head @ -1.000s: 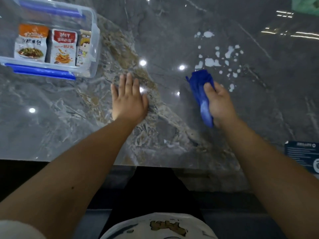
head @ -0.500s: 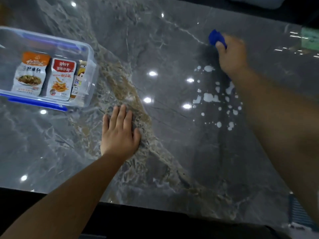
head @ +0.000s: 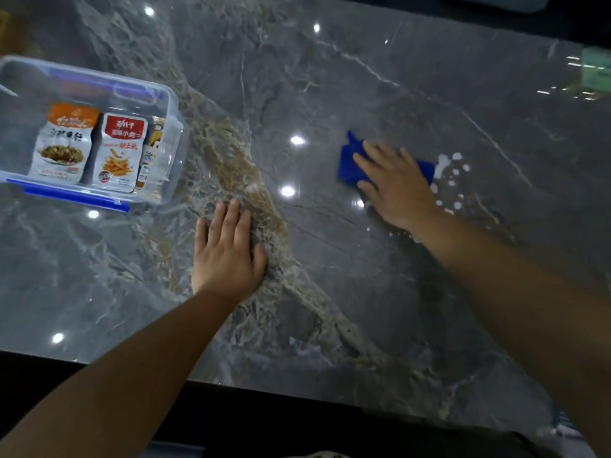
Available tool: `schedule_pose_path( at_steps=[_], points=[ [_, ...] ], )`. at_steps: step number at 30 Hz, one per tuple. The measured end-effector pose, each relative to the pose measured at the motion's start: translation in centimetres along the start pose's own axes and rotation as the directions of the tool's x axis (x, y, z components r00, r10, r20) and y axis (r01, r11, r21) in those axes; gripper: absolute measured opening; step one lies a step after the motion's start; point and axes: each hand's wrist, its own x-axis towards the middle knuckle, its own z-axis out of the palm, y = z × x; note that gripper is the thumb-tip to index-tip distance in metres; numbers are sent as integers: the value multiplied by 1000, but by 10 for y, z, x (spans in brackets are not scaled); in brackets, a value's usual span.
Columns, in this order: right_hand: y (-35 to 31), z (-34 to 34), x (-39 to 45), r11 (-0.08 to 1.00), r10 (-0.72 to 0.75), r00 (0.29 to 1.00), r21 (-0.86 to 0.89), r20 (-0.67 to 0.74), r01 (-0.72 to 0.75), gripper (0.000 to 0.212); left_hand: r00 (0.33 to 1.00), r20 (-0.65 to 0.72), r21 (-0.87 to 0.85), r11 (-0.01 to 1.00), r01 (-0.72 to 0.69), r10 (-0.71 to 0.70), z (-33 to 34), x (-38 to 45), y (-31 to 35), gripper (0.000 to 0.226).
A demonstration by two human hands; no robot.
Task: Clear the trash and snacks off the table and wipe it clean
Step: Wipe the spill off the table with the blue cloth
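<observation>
**Blue cloth pressed flat beside the white spill**

The blue cloth [head: 350, 166] lies on the grey marble table [head: 363, 77], right of centre, with the right hand [head: 395, 186] spread on top of it, fingers straight and pressing down rather than curled round it. One corner of the cloth sticks out on the far left of the fingers, and another edge shows on the right side of the hand. Just to the right of the cloth, touching its edge, are white spilled drops [head: 451, 166], scattered toward the near right along the wrist.

The left hand [head: 226, 252] rests flat on the table nearer the person, fingers straight and together, holding nothing, over a brown vein in the marble.

At the far left stands a clear plastic container [head: 172, 133] with blue clips. Inside it, three snack packets [head: 120, 150] stand side by side.
</observation>
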Motion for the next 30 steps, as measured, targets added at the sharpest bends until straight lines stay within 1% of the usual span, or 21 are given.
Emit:
schedule_pose_path(
  at_steps=[3, 8, 13, 17, 21, 23, 25, 26, 27, 28, 29, 30],
  points=[
    [-34, 11, -50, 1000, 8, 999, 9, 37, -9, 52, 1000, -2, -10, 1000, 1, -1, 0, -1, 0, 63],
    [-91, 30, -130, 998, 25, 999, 62, 46, -28, 48, 1000, -1, -14, 1000, 1, -1, 0, -1, 1, 65],
    [-139, 44, -187, 993, 42, 998, 109, 40, -46, 48, 1000, -5, -8, 1000, -6, 6, 3, -1, 0, 65],
    [-168, 52, -215, 990, 98, 995, 101, -10, -96, 49, 1000, 9, -10, 1000, -11, 11, 4, -1, -1, 64],
    [-185, 58, -231, 989, 116, 989, 104, -94, -106, 49, 998, 51, -2, 1000, -25, 25, -1, 0, 0, 64],
    [-188, 57, -234, 982, 146, 980, 142, -136, -127, 44, 998, 49, -17, 999, -35, 36, -5, 1, 6, 63],
    [-188, 53, -232, 957, 201, 967, 244, -159, -159, 39, 996, 32, -34, 996, -80, 81, -7, 4, 20, 61],
    [-185, 50, -229, 925, 240, 958, 335, -156, -177, 38, 994, 25, -49, 993, -104, 105, -7, 6, 28, 60],
    [-182, 46, -226, 869, 287, 950, 452, -127, -201, 36, 993, 22, -66, 991, -117, 119, -7, 9, 37, 60],
    [-176, 41, -223, 778, 338, 938, 583, -74, -234, 35, 992, 25, -81, 989, -123, 125, -5, 13, 45, 60],
    [-170, 34, -219, 651, 399, 917, 706, -6, -279, 33, 991, 30, -94, 988, -124, 127, -3, 16, 53, 60],
    [-162, 26, -215, 501, 472, 879, 798, 73, -335, 29, 991, 37, -105, 987, -123, 128, -1, 19, 60, 60]
  ],
)
